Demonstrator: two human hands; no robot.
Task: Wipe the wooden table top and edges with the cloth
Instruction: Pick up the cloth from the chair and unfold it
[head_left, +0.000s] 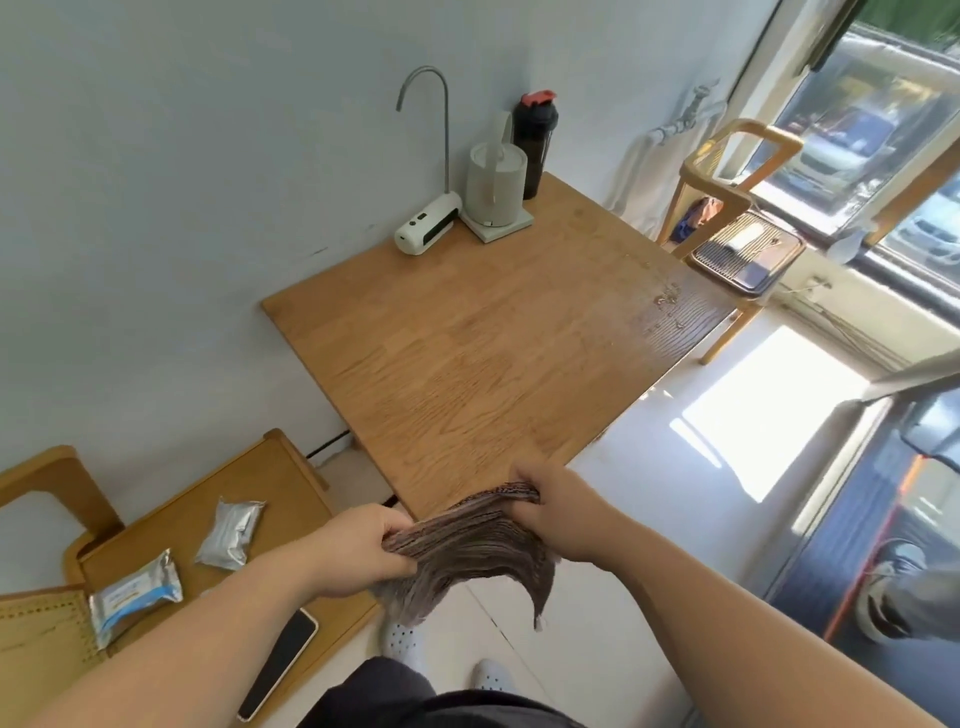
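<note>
The wooden table (467, 353) stands against the white wall, its near corner just in front of me. A brown striped cloth (467, 551) hangs in the air at that near corner, stretched between both hands. My left hand (358, 551) grips its left end, fingers curled into the fabric. My right hand (550, 514) grips the right end, close to the table's near edge. The lower part of the cloth droops below the hands. Water drops and a wet patch (670, 306) lie near the table's right edge.
At the table's far corner stand a white kettle (496, 187), a black bottle (535, 140) and a white water dispenser (426, 223). A wooden chair (218, 499) at left holds two foil packets and a phone (280, 665). Another chair (727, 171) stands at the right by the window.
</note>
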